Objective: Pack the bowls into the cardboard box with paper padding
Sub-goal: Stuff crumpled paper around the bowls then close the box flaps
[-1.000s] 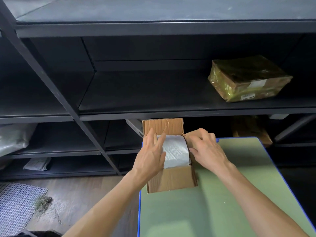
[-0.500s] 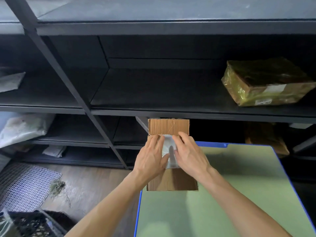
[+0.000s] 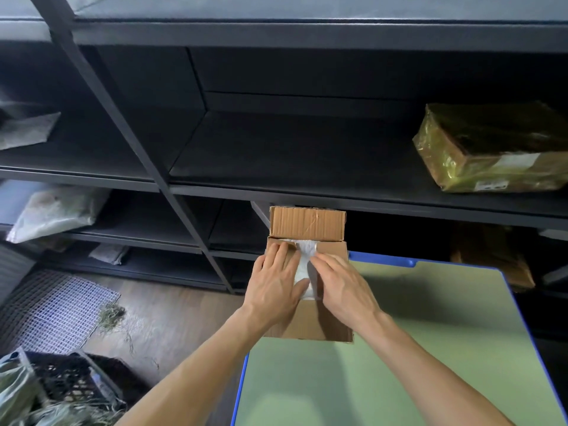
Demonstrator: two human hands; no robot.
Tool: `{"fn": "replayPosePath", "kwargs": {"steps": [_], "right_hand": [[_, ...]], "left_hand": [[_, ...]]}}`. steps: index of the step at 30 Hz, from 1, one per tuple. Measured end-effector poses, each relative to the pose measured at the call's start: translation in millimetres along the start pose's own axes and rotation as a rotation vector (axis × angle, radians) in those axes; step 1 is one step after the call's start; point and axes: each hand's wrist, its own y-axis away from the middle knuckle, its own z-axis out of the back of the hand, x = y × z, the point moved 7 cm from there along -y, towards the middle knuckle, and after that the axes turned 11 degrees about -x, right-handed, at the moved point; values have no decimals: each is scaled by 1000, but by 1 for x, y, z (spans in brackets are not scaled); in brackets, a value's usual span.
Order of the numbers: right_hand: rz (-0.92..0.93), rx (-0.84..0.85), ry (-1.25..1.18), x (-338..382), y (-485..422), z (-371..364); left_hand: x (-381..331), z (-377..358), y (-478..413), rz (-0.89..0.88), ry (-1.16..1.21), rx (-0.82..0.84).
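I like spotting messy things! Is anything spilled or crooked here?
Yes. Dried grass lies scattered on the wooden floor beside the white mesh mat. The taped parcel sits crooked on the shelf. White paper pokes out between the flaps of the cardboard box, under the left hand and right hand.

The cardboard box (image 3: 307,327) sits on the table (image 3: 399,348) at its far left corner, paper (image 3: 304,250) inside, shelving (image 3: 276,155) behind.
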Motion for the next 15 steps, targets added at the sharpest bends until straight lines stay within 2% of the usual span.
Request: {"fn": "replayPosePath", "kwargs": {"steps": [3,8,15], "right_hand": [[-16,9,-46,-11,-13,7],[-16,24,-2,-23,-32,14],[11,70,116,-40,-71,25]], "left_hand": [[-7,-2,-6,2,-29,33],[-25,-6,-16,104,-73,92],[-29,-9,-17,120,-57,112]]}}
